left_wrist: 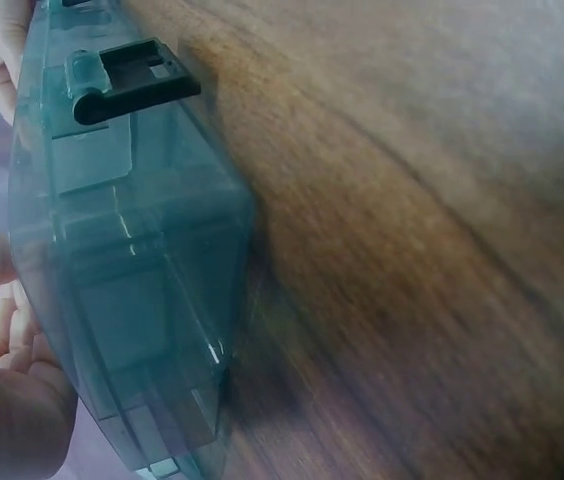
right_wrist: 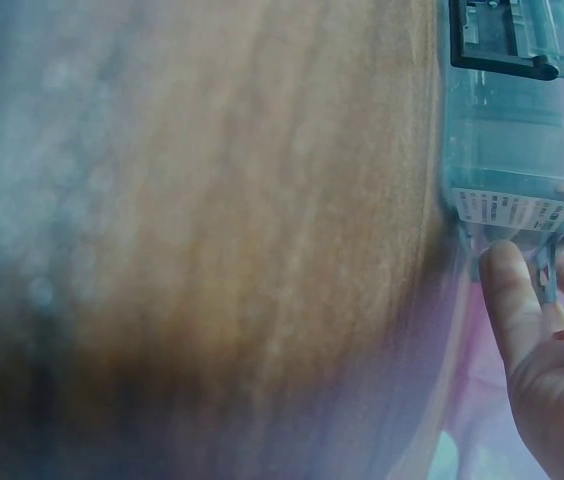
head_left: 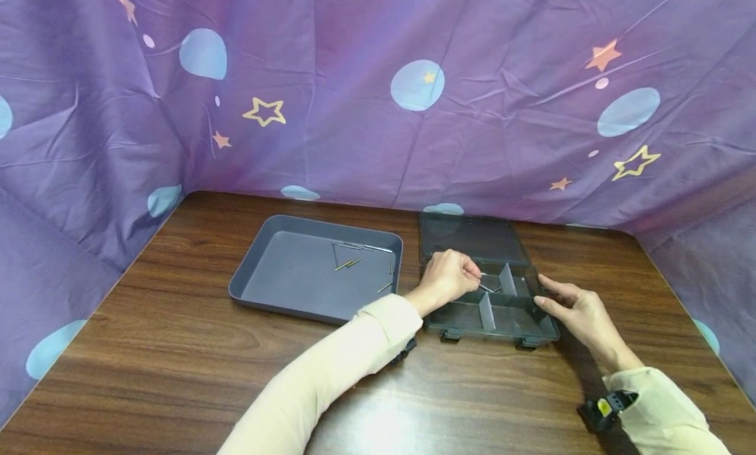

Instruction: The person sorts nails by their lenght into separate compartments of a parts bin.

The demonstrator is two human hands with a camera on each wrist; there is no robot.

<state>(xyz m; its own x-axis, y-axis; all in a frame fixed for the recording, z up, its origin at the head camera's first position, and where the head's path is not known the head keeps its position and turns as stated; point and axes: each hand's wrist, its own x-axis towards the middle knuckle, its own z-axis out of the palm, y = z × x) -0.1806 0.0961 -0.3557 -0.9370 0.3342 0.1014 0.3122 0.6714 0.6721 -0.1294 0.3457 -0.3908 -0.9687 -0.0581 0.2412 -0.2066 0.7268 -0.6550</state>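
A translucent dark green compartment box (head_left: 457, 324) stands with its lid (head_left: 472, 238) laid back. My left hand (head_left: 445, 278) is over its back left compartment, thumb and fingertips together at a thin silver nail-like piece (head_left: 483, 274). Just below the fingertips, similar silver pieces (head_left: 487, 289) lie in that compartment. My right hand (head_left: 581, 310) steadies the box's right end, thumb and fingers extended against it. In the right wrist view, a fingertip of the right hand (right_wrist: 552, 380) touches the end wall below a white label (right_wrist: 512, 209). The box wall partly hides the left hand (left_wrist: 12, 400) in the left wrist view.
To the left of the box is a grey tray (head_left: 254, 297), holding several thin gold (head_left: 347, 264) and silver pieces (head_left: 354, 246). Pale dividers (head_left: 487, 310) split up the box. Two latches (head_left: 451, 336) hang on its front. A purple patterned cloth (head_left: 354, 113) surrounds the wooden table (head_left: 189, 350).
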